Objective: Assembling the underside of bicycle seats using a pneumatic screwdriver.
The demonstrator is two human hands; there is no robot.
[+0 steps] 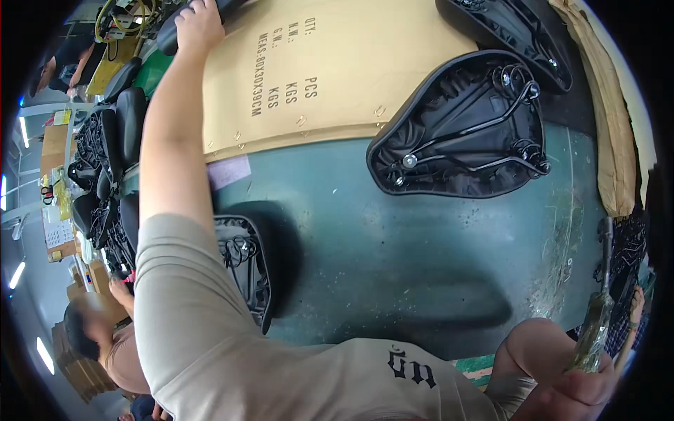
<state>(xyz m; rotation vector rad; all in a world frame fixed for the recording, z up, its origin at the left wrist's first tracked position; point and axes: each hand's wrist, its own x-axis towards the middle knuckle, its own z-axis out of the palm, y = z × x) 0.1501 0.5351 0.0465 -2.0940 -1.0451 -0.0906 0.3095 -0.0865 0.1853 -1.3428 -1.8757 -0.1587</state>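
Note:
My left hand [199, 24] reaches far forward to the top left and grips a black bicycle saddle [167, 36] at the edge of a stack. My right hand [579, 389] sits at the lower right, closed on a screwdriver [595, 316] with a clear greenish handle, its shaft pointing up. An upturned black saddle [460, 126] with steel rails and coil springs lies on the green table [393, 252], straight ahead. Another saddle [246, 266] stands on edge below my left arm.
A flattened brown cardboard sheet [330, 70] covers the far part of the table. A third saddle [512, 31] lies at the top right. More black saddles [105, 161] are stacked on the left. Another person [98, 337] works at the lower left.

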